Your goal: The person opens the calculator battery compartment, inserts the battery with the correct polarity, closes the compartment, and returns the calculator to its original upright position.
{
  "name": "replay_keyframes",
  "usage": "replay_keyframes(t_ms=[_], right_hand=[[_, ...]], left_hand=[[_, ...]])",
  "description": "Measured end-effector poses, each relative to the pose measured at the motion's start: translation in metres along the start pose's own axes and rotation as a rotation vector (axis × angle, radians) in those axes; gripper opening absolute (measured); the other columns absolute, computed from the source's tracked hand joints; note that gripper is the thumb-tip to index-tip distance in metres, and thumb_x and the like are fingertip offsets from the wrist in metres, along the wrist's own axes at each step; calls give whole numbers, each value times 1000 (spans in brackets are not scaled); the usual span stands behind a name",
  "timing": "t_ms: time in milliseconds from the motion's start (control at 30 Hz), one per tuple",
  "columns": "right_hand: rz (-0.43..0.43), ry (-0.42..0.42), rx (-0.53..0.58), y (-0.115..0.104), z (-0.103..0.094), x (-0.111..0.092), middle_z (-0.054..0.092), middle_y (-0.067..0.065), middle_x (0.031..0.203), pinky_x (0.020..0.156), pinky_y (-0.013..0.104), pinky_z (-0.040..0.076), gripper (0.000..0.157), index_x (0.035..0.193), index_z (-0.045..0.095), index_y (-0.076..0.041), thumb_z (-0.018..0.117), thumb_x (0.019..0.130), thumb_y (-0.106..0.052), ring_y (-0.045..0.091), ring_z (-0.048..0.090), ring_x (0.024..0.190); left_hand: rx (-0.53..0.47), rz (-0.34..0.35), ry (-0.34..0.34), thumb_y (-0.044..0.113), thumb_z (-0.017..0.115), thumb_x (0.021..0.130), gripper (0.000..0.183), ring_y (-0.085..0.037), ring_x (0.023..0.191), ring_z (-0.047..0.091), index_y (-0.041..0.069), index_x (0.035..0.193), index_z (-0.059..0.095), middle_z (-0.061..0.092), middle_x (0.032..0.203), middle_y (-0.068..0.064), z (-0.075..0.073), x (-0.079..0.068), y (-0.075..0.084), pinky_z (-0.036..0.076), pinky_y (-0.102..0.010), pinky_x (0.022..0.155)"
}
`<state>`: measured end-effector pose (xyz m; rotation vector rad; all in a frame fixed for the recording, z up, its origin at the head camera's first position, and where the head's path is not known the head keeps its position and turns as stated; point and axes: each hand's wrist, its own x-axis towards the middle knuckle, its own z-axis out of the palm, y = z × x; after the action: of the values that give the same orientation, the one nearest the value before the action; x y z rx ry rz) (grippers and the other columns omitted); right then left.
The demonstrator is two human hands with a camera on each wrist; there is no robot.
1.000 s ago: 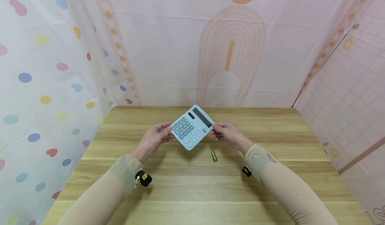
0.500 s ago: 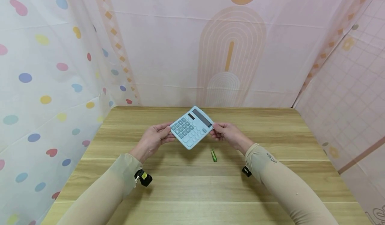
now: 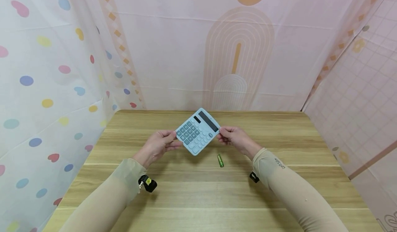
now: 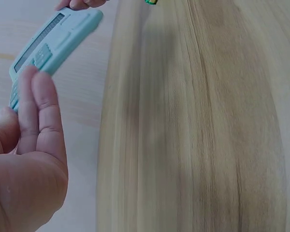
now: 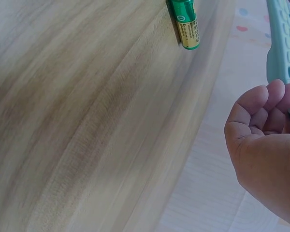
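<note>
Nearest me, I see the bare wooden table (image 3: 198,197); then, just short of the right hand's grip, a green-and-gold cylindrical battery (image 3: 220,160) lies on it, untouched. Beyond, I have the left hand (image 3: 156,144) and right hand (image 3: 237,139) pinching opposite corners of a light blue desk calculator (image 3: 197,132), held tilted between them above the tabletop, keys up. Behind the grip hangs a pink patterned cloth (image 3: 173,52).

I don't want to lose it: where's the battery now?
In the head view, the green battery lies on the wooden table, below and right of the calculator, nearer the right hand.
</note>
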<state>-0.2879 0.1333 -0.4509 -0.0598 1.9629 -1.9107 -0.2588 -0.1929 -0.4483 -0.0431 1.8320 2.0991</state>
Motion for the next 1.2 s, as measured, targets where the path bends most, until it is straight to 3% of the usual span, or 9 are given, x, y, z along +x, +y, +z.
replay_keyframes(t_ms=[133,500,667,967,1200], right_hand=[[-9,-10,-5,0,0,0,74,-3,87,84,29,59,28,124,69,6,54,113,-15,9,68,80],[-30,-21,-19,1,0,-2,78,-3,92,81,25,59,39,136,64,10,53,114,-19,8,70,84],[-17,-14,-11,1,-1,-1,79,-4,92,88,29,60,39,137,64,10,52,114,-20,8,71,86],[-1,-30,37,1,-2,2,79,-1,94,84,25,60,43,143,57,14,47,116,-18,7,70,86],[26,-17,111,-1,-5,4,77,4,100,79,20,59,43,150,55,8,50,114,-16,8,69,85]], left_hand=[[-16,1,-5,10,49,114,47,-12,86,81,-17,151,44,80,99,0,1,0,0,65,-30,88],[-19,-21,53,13,52,113,43,-10,89,80,-12,149,51,77,99,0,4,0,1,63,-28,92],[-43,4,68,10,54,112,43,-11,86,79,-13,148,52,76,98,1,3,1,0,64,-29,90],[6,37,62,7,57,110,45,-11,96,80,-12,151,52,72,120,-9,5,2,1,62,-32,98],[39,41,71,0,62,106,45,-9,99,78,-14,148,54,66,139,-22,7,3,1,61,-28,98]])
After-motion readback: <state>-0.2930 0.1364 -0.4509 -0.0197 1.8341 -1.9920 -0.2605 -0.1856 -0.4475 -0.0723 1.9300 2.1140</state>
